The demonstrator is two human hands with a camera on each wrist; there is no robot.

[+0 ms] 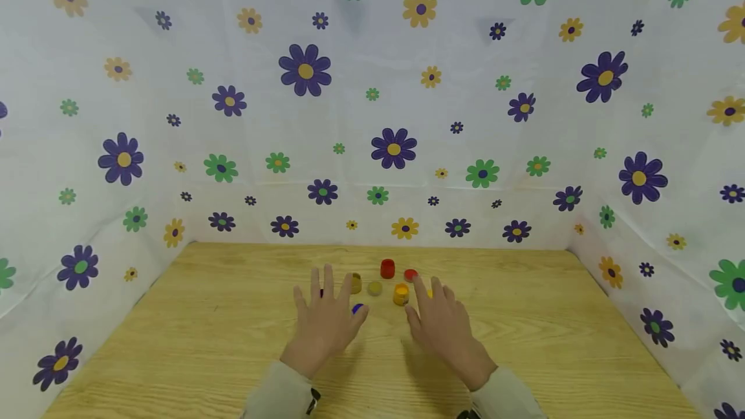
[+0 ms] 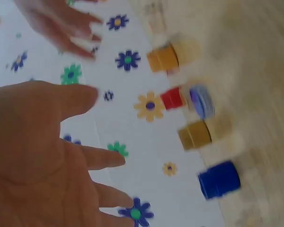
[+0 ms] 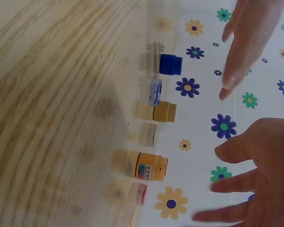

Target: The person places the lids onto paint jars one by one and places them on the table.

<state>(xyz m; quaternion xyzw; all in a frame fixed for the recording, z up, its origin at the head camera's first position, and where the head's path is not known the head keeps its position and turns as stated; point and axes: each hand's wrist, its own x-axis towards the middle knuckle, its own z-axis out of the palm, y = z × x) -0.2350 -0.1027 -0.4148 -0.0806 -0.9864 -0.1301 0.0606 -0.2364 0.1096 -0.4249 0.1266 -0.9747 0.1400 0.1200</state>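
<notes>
Near the middle of a wooden table (image 1: pixel 221 328) sits a loose little bunch of small paint pots with their lids lying about. Front and centre is the orange pot (image 1: pixel 401 295), bright yellow showing at its top and, from the right wrist side, a printed label on it. Left of that you've got an ochre lid (image 1: pixel 374 288), then the ochre pot (image 1: pixel 356 284) just beside it. The red pot (image 1: pixel 387 269) stands a bit further back, with a red lid (image 1: pixel 410 275) to its right. A blue pot (image 3: pixel 170 65) is mostly hidden behind fingers from the head view, but the wrist views show it fine. Its neighbour, a blue lid (image 1: pixel 358 308), peeks out by the left thumb, and a yellow lid (image 1: pixel 430 293) pokes out behind the other hand.

As for the hands, both are up over the near side of the bunch, backs facing up. The left hand (image 1: pixel 324 323) is spread wide, fingers pretty much straight, nothing in it. Same deal with the right hand (image 1: pixel 447 330): fingers stretched out and holding nothing, a little less fanned. Pale sleeves (image 1: pixel 282 393) run down to both wrists. Behind it all hangs white sheeting (image 1: pixel 349 121) covered in purple, green and orange-yellow flowers.
</notes>
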